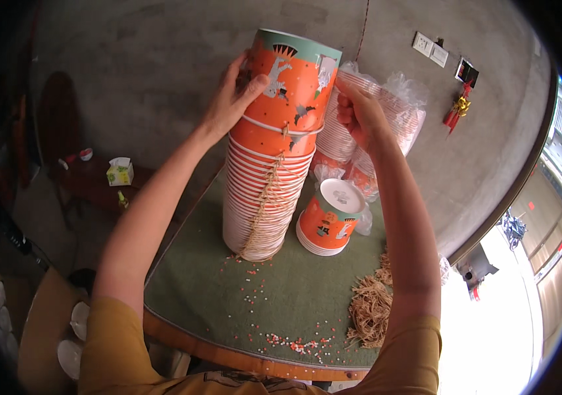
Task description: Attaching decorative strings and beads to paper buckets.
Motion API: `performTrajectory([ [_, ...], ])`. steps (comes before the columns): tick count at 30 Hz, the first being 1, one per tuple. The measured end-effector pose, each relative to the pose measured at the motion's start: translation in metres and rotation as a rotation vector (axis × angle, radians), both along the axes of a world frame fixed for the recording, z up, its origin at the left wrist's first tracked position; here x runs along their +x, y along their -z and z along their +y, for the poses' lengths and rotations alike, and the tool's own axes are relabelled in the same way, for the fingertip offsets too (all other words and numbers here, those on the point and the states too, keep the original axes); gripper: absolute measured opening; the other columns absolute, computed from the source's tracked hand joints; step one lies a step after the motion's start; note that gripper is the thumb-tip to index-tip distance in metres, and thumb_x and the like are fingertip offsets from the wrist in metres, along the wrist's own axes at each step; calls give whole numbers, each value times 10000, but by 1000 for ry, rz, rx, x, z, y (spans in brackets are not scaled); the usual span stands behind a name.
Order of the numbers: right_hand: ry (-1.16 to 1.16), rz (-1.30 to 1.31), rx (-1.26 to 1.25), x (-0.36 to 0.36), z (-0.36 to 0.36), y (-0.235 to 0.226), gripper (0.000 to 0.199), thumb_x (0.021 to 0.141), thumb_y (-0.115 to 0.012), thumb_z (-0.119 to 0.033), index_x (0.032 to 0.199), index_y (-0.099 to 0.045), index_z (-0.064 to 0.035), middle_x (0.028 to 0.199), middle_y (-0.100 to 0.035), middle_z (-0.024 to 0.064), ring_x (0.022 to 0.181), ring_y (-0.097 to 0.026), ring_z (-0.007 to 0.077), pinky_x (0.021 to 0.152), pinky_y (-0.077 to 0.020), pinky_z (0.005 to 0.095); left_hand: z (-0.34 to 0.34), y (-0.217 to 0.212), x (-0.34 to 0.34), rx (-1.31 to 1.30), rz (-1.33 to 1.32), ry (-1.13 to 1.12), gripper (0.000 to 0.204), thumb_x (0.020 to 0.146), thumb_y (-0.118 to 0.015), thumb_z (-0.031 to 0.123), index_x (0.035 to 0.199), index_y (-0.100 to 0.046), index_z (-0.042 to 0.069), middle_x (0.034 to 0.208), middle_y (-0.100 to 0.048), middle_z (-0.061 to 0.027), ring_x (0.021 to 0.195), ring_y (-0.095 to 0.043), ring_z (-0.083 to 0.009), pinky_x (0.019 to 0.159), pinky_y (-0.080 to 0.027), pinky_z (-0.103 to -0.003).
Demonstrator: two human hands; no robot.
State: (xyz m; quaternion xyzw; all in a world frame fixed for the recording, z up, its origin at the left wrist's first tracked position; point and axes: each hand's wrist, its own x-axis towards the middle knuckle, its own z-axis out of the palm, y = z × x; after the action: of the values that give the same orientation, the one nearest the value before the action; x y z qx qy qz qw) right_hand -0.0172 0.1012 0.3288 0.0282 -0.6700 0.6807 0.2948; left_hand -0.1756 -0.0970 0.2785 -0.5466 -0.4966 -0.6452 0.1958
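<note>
In front of me rises a tall stack of orange paper buckets (261, 197), nested upside down, with white rims. The top paper bucket (291, 82) has a green band and Halloween-style figures. My left hand (236, 99) grips its left side, thumb across the front and the other fingers partly hidden behind. My right hand (360, 113) is at its right edge with the fingers curled in; anything pinched there is too small to make out. Twine loops (264, 204) run down the front of the stack. Beside it stands a short upside-down bucket stack (329, 220).
Plastic-wrapped bucket stacks (399, 118) stand behind, against the grey wall. A bundle of brown twine (370, 306) lies at the table's right. Small white and red beads (297, 345) are scattered near the front edge of the green tabletop (202, 289). An open cardboard box (44, 329) sits lower left.
</note>
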Motion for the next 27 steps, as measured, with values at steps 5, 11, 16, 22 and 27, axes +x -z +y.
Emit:
performTrajectory([
  [5,97,-115,90,1,-1,20,204,915,-636,-337,922,-633,-133,672,-459,-70,552,-382,30,480,-324,187,-3,28,8,-48,-83,-34,852,892,-564,581,1448,-284,-2,1344,-417,-187,1162,-488,-248,994,-400,-355],
  [11,107,-183,77,10,-1,41,260,918,-628,-363,993,-625,-114,694,-501,-55,546,-401,29,471,-337,187,-1,43,18,-17,-106,3,836,891,-565,583,1436,-320,-1,1302,-470,-150,1143,-489,-224,988,-394,-349],
  [16,292,-167,388,26,-6,70,377,933,-601,-351,1192,-572,-78,839,-606,-5,660,-521,62,541,-430,208,-18,60,11,73,-170,-172,681,929,-578,468,1417,-370,42,1295,-468,-134,1133,-496,-215,961,-412,-339],
  [22,583,-378,1066,83,59,186,374,823,-703,-328,1072,-637,-57,1020,-631,175,955,-611,352,829,-484,430,-39,139,82,197,54,-409,284,874,-537,6,1158,-547,14,1159,-537,-106,1070,-511,-219,911,-423,-340],
  [27,657,-328,1136,99,50,189,197,824,-657,-215,921,-572,-67,959,-602,117,933,-596,339,785,-476,437,-20,212,152,-225,-15,-21,224,859,-584,2,1083,-573,15,1076,-543,-116,1002,-552,-252,891,-447,-347],
])
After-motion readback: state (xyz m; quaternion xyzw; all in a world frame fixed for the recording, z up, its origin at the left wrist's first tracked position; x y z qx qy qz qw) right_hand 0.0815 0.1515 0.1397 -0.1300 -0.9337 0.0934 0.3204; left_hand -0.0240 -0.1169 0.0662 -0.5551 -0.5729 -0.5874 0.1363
